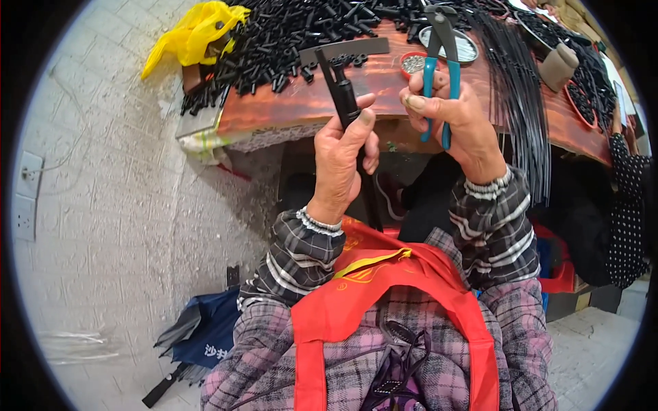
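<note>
My left hand (343, 161) grips a thin black rod assembly (343, 96) that stands upright, with a black sleeve near its top and a flat grey cross bar (346, 49) above it. My right hand (456, 123) holds a pair of pliers with blue handles (439, 65), jaws pointing up and away. The two hands are close together in front of the wooden table's edge (308, 109). A long black rod runs down from my left hand toward my lap.
A heap of short black tubes (288, 34) covers the table's far left beside a yellow plastic bag (195, 34). A bundle of long black rods (517, 89) hangs over the right side. A small red dish (413, 63) holds tiny metal parts. Another person's dotted sleeve (627, 205) is at right. A folded blue umbrella (199, 339) lies on the floor.
</note>
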The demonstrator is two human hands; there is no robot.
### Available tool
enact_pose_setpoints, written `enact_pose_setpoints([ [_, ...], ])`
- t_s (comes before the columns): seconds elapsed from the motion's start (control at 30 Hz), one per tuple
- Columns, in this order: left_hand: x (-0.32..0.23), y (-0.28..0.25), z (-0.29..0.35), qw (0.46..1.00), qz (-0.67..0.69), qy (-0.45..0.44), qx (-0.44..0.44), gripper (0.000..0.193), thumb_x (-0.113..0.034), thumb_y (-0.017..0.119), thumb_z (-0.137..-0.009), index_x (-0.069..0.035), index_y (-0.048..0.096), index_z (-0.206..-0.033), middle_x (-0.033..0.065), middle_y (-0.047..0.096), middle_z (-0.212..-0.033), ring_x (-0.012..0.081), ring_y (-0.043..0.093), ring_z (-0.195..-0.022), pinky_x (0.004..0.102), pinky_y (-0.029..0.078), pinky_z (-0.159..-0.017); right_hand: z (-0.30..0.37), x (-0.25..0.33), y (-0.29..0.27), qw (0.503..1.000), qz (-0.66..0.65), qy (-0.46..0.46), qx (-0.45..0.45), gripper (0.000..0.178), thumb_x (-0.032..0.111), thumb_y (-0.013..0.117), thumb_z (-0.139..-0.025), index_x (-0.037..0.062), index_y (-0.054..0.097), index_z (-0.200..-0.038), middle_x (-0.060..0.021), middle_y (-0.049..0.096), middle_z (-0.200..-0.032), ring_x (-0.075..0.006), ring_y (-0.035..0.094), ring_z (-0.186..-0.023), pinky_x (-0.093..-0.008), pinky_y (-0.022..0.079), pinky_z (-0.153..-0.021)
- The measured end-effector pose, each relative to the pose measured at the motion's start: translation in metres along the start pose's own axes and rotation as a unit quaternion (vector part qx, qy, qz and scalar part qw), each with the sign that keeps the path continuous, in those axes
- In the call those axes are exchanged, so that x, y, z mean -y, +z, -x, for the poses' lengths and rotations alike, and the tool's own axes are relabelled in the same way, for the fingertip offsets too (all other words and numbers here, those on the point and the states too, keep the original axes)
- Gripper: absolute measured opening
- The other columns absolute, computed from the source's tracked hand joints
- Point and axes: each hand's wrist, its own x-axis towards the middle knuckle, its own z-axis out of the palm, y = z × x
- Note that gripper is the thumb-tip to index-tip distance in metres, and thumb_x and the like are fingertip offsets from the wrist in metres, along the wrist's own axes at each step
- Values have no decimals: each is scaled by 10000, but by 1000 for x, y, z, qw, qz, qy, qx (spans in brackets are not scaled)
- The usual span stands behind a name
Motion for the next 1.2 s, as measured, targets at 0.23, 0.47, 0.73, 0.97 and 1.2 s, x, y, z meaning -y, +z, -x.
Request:
enact_pose_setpoints([
  [0.23, -4, 1, 8, 998, -55, 4, 19, 378, -126, 576, -796, 5, 456, -1130, -3, 421, -548, 72, 377, -438, 219, 294, -394, 14, -20, 17, 998, -52, 14, 29, 206, 75, 627, -737, 35, 506, -899, -54, 550, -803, -102, 475, -604, -212, 386, -545],
  [0.47, -5, -6, 3, 1000, -6, -4, 20, 390, -81, 626, -758, 7, 482, -1109, -19, 460, -559, 52, 397, -433, 196, 295, -375, 12, -18, 26, 997, 68, -29, 3, 215, 111, 651, -728, 16, 534, -881, -27, 550, -755, -81, 477, -588, -198, 386, -524],
  [0.73, -2, -6, 2, 999, 10, -9, 36, 397, -70, 613, -763, 11, 466, -1122, -12, 451, -572, 62, 396, -436, 202, 304, -386, 9, 1, 28, 990, 139, 3, 10, 148, 66, 634, -713, 12, 563, -831, 1, 532, -693, -55, 466, -572, -186, 372, -487],
  [0.97, 2, -7, -1, 998, 33, 2, 44, 522, -452, 361, -880, -5, 452, -1133, 18, 425, -544, 86, 372, -433, 221, 313, -393, 3, -17, 52, 979, 101, -154, -91, 67, 3, 568, -749, -7, 539, -809, -13, 537, -657, -67, 502, -521, -191, 409, -452],
  [1.2, -1, -6, -2, 1000, 0, -1, 21, 576, -508, 297, -876, -9, 476, -1103, 21, 434, -545, 91, 388, -435, 226, 310, -385, 3, -23, 57, 986, 94, -81, -108, 57, -26, 522, -772, -34, 521, -828, -66, 538, -608, -127, 525, -426, -238, 430, -353],
])
